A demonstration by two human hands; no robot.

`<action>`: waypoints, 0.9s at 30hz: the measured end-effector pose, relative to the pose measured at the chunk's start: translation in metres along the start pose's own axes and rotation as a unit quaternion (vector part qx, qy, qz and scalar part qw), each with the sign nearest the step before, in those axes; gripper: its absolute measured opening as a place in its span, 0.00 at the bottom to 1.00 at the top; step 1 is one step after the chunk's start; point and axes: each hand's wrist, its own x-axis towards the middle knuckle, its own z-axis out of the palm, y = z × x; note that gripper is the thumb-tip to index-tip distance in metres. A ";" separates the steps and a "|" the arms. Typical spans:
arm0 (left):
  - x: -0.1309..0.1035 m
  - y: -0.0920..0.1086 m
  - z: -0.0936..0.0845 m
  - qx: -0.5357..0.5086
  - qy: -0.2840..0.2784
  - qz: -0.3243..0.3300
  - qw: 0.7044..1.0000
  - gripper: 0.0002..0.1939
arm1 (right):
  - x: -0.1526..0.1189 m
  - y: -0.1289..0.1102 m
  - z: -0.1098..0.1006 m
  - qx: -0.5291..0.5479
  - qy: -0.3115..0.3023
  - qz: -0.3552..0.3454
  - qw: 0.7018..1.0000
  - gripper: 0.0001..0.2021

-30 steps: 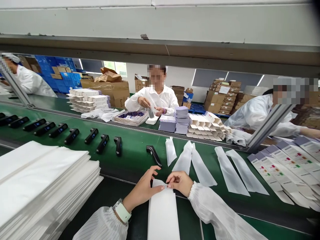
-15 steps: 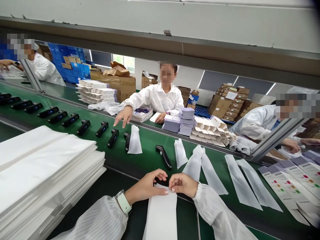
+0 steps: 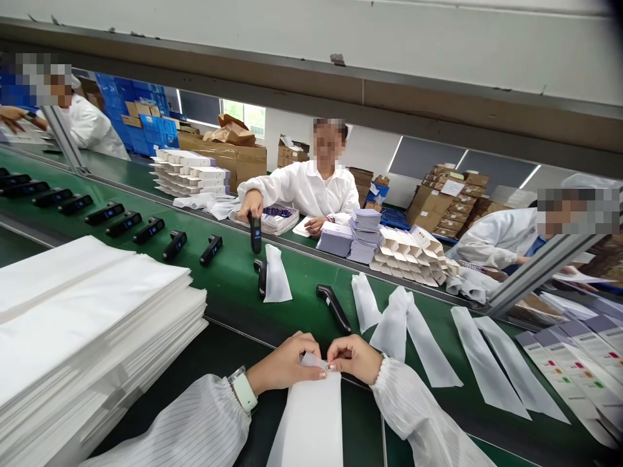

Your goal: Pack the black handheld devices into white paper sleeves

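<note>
My left hand pinches the top end of a thin, white translucent bag, thumb over it and fingers behind. At the same edge, my right hand has its thumb and fingertips together on the bag's upper right corner. More white bags lie beneath, stretching down to the bottom of the view. Just beyond my hands, a black handheld device rests bare on the green conveyor belt. To its right, several white bags lie on the belt, some apparently filled.
A tall pile of white sheets or bags stands at my left. Black devices line the belt on the left; printed boxes lie at right. Across the belt, a co-worker's hand holds a black device. A shelf edge crosses overhead.
My left fingers have closed down onto the bag's end. The co-worker opposite has lifted a black device from the belt. Devices and bags on the belt have shifted right in view.
</note>
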 end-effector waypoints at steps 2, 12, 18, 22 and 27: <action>-0.001 0.002 -0.002 -0.018 -0.011 0.017 1.000 0.11 | -0.002 -0.002 -0.005 -0.015 -0.033 -0.004 0.999 0.10; 0.002 0.003 0.001 -0.079 0.018 0.049 0.995 0.11 | 0.036 0.019 -0.043 -0.122 0.317 0.066 0.938 0.22; 0.001 0.002 0.003 -0.063 0.012 0.016 0.998 0.10 | 0.050 0.029 -0.047 -0.054 0.353 0.061 0.932 0.26; 0.002 0.005 0.003 -0.049 -0.004 0.021 0.999 0.11 | 0.039 0.008 -0.047 0.077 0.328 0.009 0.942 0.28; 0.002 0.005 0.004 -0.057 0.008 0.031 0.998 0.10 | 0.026 -0.029 -0.031 0.370 0.229 -0.096 0.895 0.25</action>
